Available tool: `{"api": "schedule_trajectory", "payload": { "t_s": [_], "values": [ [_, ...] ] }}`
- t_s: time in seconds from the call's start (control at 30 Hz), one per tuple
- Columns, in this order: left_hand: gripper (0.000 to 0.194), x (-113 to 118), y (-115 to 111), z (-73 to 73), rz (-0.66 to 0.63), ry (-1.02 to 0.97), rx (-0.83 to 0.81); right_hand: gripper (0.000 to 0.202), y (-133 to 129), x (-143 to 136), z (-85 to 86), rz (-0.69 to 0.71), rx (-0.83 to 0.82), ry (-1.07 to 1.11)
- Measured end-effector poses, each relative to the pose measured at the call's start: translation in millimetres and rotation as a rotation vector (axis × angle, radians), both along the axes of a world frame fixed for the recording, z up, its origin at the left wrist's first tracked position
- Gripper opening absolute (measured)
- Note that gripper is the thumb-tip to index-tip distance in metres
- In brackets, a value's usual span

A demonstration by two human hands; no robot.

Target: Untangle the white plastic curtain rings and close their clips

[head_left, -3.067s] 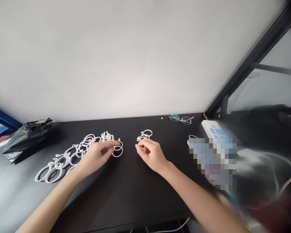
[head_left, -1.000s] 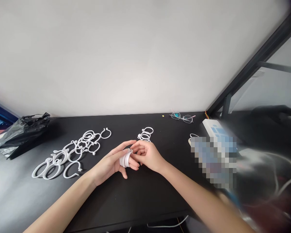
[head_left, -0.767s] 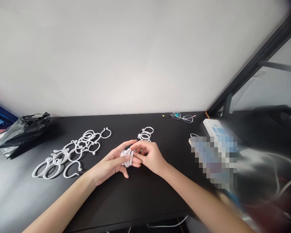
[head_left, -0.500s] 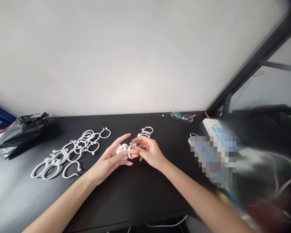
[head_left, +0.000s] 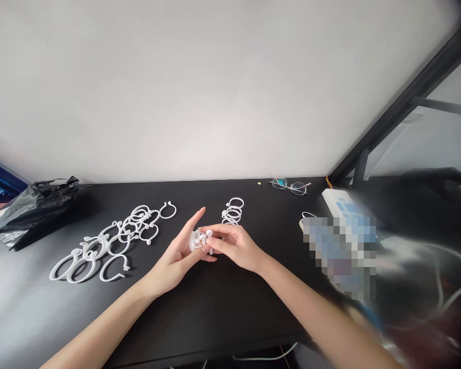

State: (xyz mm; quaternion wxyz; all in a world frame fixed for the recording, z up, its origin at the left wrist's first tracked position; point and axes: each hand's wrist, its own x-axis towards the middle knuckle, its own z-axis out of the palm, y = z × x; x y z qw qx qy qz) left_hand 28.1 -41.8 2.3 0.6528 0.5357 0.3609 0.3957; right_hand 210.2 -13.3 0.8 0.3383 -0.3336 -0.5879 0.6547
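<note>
My left hand (head_left: 179, 256) is closed around a small bunch of white rings (head_left: 196, 240), its index finger raised. Against the right side of the bunch, my right hand (head_left: 238, 246) pinches a white ring whose round knobs (head_left: 209, 233) show between the fingertips. Much of the bunch is hidden by fingers. Several open white rings with knobbed ends (head_left: 117, 245) lie in a loose pile on the black table (head_left: 200, 318) to the left. A smaller group of white rings (head_left: 233, 211) lies just beyond my right hand.
A black plastic bag (head_left: 38, 207) sits at the far left. Eyeglasses (head_left: 289, 186) lie near the wall, beside a tiny yellow bit (head_left: 259, 183). To the right are a white box (head_left: 336, 200), a blurred, pixelated item and white cables (head_left: 445, 248).
My right hand has moved slightly down and right, uncovering more of the far ring group. The ring that showed upright between my hands has turned, and its knobs now face up.
</note>
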Motion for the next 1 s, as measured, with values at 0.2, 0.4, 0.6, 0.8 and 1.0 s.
{"api": "schedule_trajectory", "payload": {
  "t_s": [0.2,0.4,0.6,0.8,1.0],
  "values": [
    [0.075,1.0,-6.5,-0.8,-0.11,0.0,0.002,0.084,-3.3,3.8,1.2,0.096,-0.073,-0.083],
    [0.074,4.2,-10.7,0.0,-0.146,0.012,0.018,0.072,-2.4,0.6,2.9,0.174,-0.188,0.015],
    [0.077,5.9,-8.9,0.7,-0.138,0.029,0.015,0.044,-3.6,-0.1,1.9,0.166,-0.099,0.095],
    [0.077,7.8,-7.3,-0.4,-0.11,0.055,0.013,0.036,-3.1,-1.2,-0.8,0.145,-0.023,0.088],
    [0.078,7.6,-7.2,-0.8,-0.103,0.064,0.004,0.036,-3.0,-1.2,-5.1,0.103,-0.024,0.095]
  ]
}}
